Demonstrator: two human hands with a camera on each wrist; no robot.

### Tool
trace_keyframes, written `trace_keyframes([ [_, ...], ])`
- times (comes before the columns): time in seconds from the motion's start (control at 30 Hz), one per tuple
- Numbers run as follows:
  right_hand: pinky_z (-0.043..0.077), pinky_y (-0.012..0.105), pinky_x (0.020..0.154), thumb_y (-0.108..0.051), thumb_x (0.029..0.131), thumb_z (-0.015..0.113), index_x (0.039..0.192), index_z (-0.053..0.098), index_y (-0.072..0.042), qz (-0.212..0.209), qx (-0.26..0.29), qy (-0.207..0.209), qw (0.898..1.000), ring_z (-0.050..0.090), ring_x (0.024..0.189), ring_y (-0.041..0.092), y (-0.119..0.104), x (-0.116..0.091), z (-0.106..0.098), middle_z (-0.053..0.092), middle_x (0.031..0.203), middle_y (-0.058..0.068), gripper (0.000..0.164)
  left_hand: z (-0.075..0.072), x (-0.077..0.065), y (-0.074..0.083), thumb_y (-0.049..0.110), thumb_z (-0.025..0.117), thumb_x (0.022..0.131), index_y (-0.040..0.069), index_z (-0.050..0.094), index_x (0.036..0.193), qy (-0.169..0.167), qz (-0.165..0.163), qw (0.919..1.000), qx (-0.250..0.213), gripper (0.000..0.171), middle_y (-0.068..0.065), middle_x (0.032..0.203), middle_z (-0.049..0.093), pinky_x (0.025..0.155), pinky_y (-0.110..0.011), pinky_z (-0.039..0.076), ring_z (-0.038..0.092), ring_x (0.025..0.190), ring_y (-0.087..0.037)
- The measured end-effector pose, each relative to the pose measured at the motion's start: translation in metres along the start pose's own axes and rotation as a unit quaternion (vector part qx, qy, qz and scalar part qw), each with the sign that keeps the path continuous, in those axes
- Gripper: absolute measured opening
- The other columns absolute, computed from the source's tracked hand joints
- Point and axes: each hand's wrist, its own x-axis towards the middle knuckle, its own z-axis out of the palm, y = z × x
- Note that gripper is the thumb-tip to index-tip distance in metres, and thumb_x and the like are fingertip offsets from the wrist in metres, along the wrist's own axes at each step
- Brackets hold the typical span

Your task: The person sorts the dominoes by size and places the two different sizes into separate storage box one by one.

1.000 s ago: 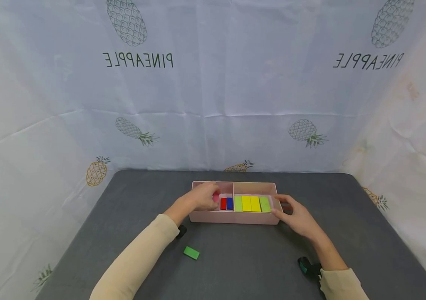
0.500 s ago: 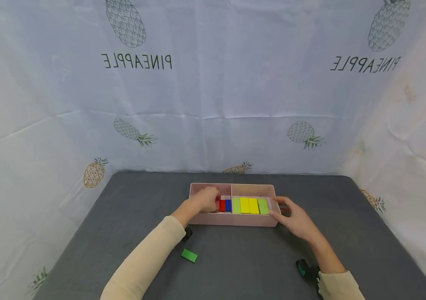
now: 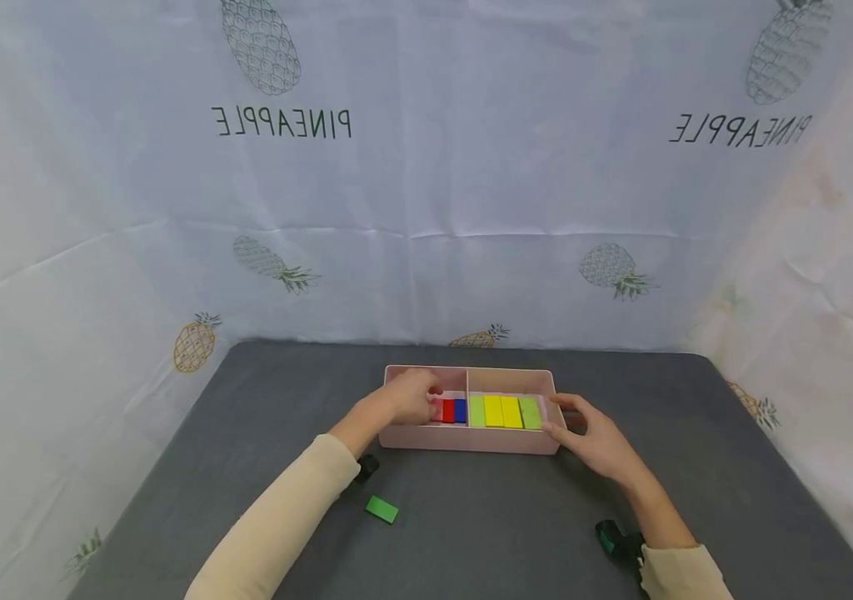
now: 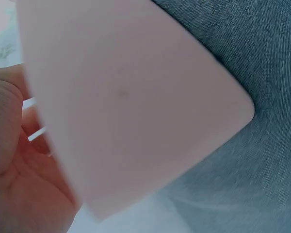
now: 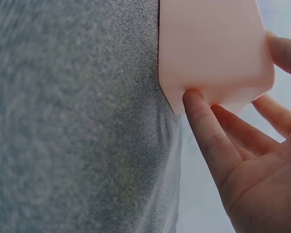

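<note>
A pink two-compartment box (image 3: 471,439) stands on the table. My left hand (image 3: 406,398) reaches into its left compartment, fingers loosely curved beside a small pink block (image 3: 437,409). That block lies alongside a red block (image 3: 448,410) and a blue block (image 3: 460,410). In the left wrist view the box wall (image 4: 136,97) hides part of this hand. My right hand (image 3: 597,437) holds the box's right end, its thumb at the front corner. The right wrist view shows this hand's fingers (image 5: 211,128) against the end wall. Yellow blocks (image 3: 501,411) lie between light-green blocks (image 3: 531,412) in the right compartment.
A single green block (image 3: 381,509) lies on the dark grey table (image 3: 486,525), in front of the box and near the left forearm. A white pineapple-print curtain (image 3: 426,183) closes off the back and sides.
My left hand has lowered the pink block beside the red one, and its fingers have drawn back a little to the left. The right hand has kept its place at the box's end.
</note>
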Motion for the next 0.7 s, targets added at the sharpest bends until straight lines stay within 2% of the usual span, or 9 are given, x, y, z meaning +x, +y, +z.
trace_keyframes([
  [0.1, 0.053, 0.054, 0.09, -0.044, 0.098, 0.067, 0.152, 0.042, -0.009, 0.004, 0.002, -0.002, 1.0, 0.053, 0.126, 0.044, 0.0, 0.0, 0.0, 0.043, 0.152, 0.024, 0.069, -0.006, -0.007, 0.003, 0.012, 0.067, 0.095, 0.003, 0.069, 0.126, 0.008, 0.012, 0.9999, 0.001, 0.033, -0.009, 0.123, 0.067, 0.098, -0.043, 0.052, 0.062, 0.108, -0.024],
  [0.23, 0.053, 0.054, 0.09, -0.044, 0.098, 0.067, 0.152, 0.043, -0.01, 0.006, 0.002, -0.002, 1.0, 0.053, 0.126, 0.044, 0.001, 0.0, 0.002, 0.043, 0.152, 0.024, 0.068, -0.014, -0.018, 0.007, 0.014, 0.069, 0.096, 0.002, 0.07, 0.124, 0.029, 0.045, 0.9986, 0.003, 0.031, -0.011, 0.119, 0.067, 0.094, -0.041, 0.055, 0.063, 0.102, -0.024],
  [0.43, 0.053, 0.054, 0.09, -0.044, 0.098, 0.067, 0.152, 0.043, -0.011, 0.007, 0.003, 0.001, 1.0, 0.053, 0.125, 0.044, 0.003, 0.002, 0.003, 0.043, 0.152, 0.024, 0.068, -0.021, -0.038, 0.011, 0.018, 0.067, 0.098, 0.005, 0.072, 0.118, 0.073, 0.088, 0.9926, 0.04, 0.025, -0.008, 0.115, 0.069, 0.089, -0.04, 0.056, 0.065, 0.1, -0.022],
  [0.57, 0.052, 0.055, 0.091, -0.045, 0.098, 0.067, 0.152, 0.043, -0.011, 0.009, 0.002, 0.002, 1.0, 0.053, 0.125, 0.043, 0.003, 0.002, 0.002, 0.043, 0.151, 0.024, 0.068, -0.023, -0.055, 0.014, 0.018, 0.066, 0.097, 0.008, 0.072, 0.11, 0.117, 0.126, 0.9826, 0.071, 0.017, -0.004, 0.108, 0.069, 0.083, -0.037, 0.057, 0.066, 0.095, -0.019],
  [0.7, 0.053, 0.053, 0.089, -0.044, 0.098, 0.067, 0.152, 0.043, -0.011, 0.007, -0.001, 0.003, 1.0, 0.054, 0.123, 0.043, 0.003, 0.001, 0.001, 0.043, 0.151, 0.024, 0.068, -0.022, -0.074, 0.015, 0.017, 0.068, 0.095, 0.013, 0.074, 0.101, 0.164, 0.173, 0.966, 0.1, 0.009, 0.0, 0.099, 0.068, 0.077, -0.031, 0.057, 0.064, 0.087, -0.013],
])
